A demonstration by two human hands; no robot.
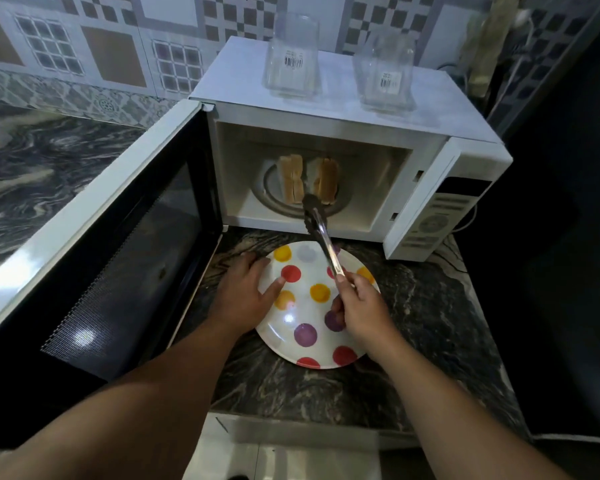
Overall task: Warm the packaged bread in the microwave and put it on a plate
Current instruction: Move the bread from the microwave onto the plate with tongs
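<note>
Head camera, looking down at a dark marbled counter (413,306). In the centre of the frame stands a white microwave (440,157), its door (125,244) swung wide open toward the left of the frame. Inside, on the round turntable (274,199), sit two stacks of bread slices (307,180), side by side just left of the cavity's middle, crusts facing the camera. No wrapper can be made out on them.

On top of the microwave, in the upper part of the frame, stand two clear glass jars (291,57), each with a barcode label.

Just below the microwave opening, a white plate (302,317) with yellow, red and purple dots lies flat on the counter. It has no food on it.

The left hand (246,292) comes in from the lower left and rests on the plate's left rim, fingers spread loosely, thumb lying on the plate's face.

The right hand (361,306) comes in from the lower right, above the plate's right side. Its fingers are wrapped around the handle end of metal tongs (321,233). The tongs reach up into the microwave opening, their dark tips nearly closed and lying at the front edge of the bread, between the two stacks. Whether they actually touch the bread cannot be told.
</note>
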